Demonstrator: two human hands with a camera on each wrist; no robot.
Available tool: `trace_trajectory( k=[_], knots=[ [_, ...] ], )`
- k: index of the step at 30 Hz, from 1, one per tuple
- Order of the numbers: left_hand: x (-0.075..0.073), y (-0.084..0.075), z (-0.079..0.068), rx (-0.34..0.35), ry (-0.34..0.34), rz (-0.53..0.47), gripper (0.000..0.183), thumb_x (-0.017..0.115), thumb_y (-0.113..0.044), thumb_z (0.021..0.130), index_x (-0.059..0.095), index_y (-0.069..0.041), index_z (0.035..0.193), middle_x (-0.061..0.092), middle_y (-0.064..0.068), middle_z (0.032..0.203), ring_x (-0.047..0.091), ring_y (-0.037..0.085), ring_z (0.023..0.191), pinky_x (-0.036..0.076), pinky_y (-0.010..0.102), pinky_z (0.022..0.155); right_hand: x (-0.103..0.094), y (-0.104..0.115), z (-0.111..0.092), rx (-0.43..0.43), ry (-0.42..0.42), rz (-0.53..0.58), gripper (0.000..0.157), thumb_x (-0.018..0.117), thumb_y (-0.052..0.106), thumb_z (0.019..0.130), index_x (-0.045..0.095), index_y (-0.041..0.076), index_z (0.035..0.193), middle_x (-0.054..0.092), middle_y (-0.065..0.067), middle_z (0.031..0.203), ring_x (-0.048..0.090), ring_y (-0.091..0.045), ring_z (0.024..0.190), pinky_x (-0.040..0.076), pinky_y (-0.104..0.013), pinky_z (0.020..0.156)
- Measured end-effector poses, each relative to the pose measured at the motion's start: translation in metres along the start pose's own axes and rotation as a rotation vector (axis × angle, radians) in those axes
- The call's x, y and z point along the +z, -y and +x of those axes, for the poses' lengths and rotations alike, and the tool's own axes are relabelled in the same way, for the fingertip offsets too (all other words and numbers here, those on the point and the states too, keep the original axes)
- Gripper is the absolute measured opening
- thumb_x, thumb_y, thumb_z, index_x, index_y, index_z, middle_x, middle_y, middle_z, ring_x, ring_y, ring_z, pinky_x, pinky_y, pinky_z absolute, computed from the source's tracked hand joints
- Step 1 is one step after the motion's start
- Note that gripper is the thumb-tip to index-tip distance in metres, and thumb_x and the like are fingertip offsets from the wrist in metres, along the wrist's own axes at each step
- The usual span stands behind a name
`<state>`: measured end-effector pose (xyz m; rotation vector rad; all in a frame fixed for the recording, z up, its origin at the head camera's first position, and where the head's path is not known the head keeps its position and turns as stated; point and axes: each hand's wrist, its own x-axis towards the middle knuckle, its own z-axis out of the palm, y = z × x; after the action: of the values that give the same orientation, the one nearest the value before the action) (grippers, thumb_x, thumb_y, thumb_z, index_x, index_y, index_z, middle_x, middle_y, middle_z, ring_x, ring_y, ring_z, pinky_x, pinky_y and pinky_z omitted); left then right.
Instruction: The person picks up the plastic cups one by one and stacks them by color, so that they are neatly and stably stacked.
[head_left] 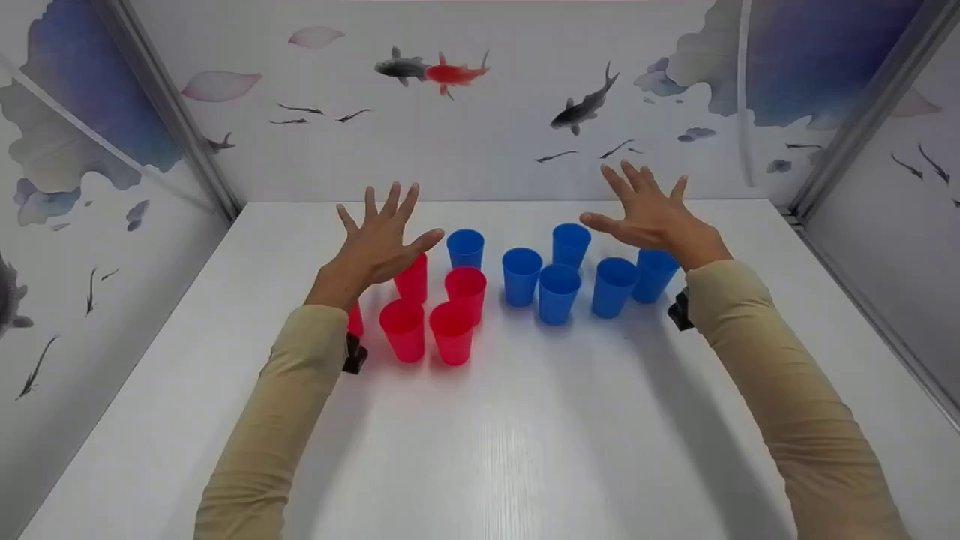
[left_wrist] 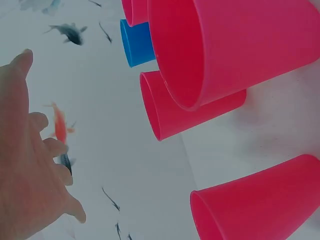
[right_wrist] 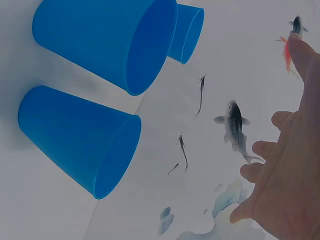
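My left hand point(head_left: 379, 244) hovers over the red cups with its fingers spread, holding nothing. Below and beside it stand several red cups point(head_left: 403, 331), upright with their mouths up; one at the left is mostly hidden by the wrist. On the other side, my right hand point(head_left: 649, 214) is held above the blue cups point(head_left: 559, 296), fingers spread and nothing in them. Several blue cups stand upright in a loose group, and one blue cup point(head_left: 465, 249) is behind the red ones. Both wrist views show an empty-handed palm, apart from the nearest red cup point(left_wrist: 250, 50) and blue cup point(right_wrist: 80, 140).
The cups stand on a white table point(head_left: 480, 450). A white back wall point(head_left: 495, 157) with painted fish rises behind the table, and side panels point(head_left: 67, 247) with metal corner posts point(head_left: 180, 127) close it in left and right. Small black devices are strapped at both wrists.
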<state>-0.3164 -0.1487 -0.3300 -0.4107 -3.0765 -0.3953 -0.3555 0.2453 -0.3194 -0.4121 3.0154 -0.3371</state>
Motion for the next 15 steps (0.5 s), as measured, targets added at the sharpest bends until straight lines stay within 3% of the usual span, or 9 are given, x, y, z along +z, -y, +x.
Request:
trace_trajectory(
  k=[15],
  knots=[
    [-0.005,0.002,-0.052,0.093,0.006,-0.154,0.092,0.045,-0.072,0.090,0.002,-0.033,0.161,-0.001,0.001,0.172,-0.013,0.039,0.157,-0.017,0.073,0.115,0.015,0.030,-0.024,-0.139,-0.091,0.092,0.104,0.040,0.082,0.086,-0.007,0.028,0.161,-0.009,-0.006,0.171,-0.006,-0.038,0.157,-0.017,-0.071,0.116]
  ],
)
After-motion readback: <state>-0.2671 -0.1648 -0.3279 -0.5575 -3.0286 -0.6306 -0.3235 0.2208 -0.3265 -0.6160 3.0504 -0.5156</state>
